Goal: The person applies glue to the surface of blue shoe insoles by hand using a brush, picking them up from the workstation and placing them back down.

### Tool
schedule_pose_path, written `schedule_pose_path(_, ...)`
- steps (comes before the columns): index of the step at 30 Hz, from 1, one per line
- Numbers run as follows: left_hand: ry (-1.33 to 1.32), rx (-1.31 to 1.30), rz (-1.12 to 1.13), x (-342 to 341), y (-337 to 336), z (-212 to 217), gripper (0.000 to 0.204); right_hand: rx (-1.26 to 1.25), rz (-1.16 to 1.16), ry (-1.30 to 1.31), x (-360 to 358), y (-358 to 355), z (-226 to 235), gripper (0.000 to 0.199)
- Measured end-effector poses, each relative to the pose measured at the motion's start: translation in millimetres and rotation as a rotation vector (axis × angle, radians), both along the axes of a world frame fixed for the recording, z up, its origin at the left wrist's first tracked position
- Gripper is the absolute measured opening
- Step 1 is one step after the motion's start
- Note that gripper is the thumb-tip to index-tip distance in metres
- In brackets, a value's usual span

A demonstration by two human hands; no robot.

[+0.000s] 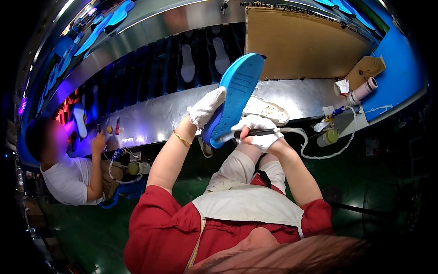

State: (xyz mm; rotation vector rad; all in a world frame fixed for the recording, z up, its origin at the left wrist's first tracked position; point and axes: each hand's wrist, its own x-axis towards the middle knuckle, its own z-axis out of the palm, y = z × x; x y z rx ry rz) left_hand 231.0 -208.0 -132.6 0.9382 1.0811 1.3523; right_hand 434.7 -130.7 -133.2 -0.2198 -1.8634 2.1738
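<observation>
In a white glove, my left hand [207, 107] grips the left edge of a blue shoe sole [238, 89], which is tilted with its toe end up and away from me. My gloved right hand [259, 131] is closed around a dark-handled brush [244, 134]. The brush's pale bristles touch the sole near its heel end. A white hose [299, 137] runs from the brush handle to the right. Just beyond my right hand, a white shoe upper [267, 109] lies on the metal bench, partly covered by the sole.
The metal ledge [315, 93] crosses before me, below a dark rack [155, 68] bearing grey soles. A cardboard sheet [301, 45] stands behind. To the right are a pink-and-white tumbler [365, 89] and a yellow-green-bottomed container [327, 138]. A co-worker [75, 173] sits at left.
</observation>
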Motion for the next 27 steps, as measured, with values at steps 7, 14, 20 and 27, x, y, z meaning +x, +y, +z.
schedule_pose_path(7, -0.035, -0.269, 0.076, 1, 10, 6, 0.059, 0.236, 0.058, -0.122, -1, -4, 9, 0.011)
schedule_pose_path(14, -0.028, -0.339, 0.012, -4, 13, 7, 0.072, 0.412, -0.038, -0.103, -6, 8, 2, 0.007)
schedule_pose_path(20, -0.083, -0.331, 0.047, 5, 8, 16, 0.069, 0.188, -0.059, -0.007, 4, 21, 15, 0.009)
schedule_pose_path(27, -0.126, -0.178, 0.327, -4, -3, 9, 0.07, 0.186, 0.002, -0.041, 13, 26, 10, 0.008)
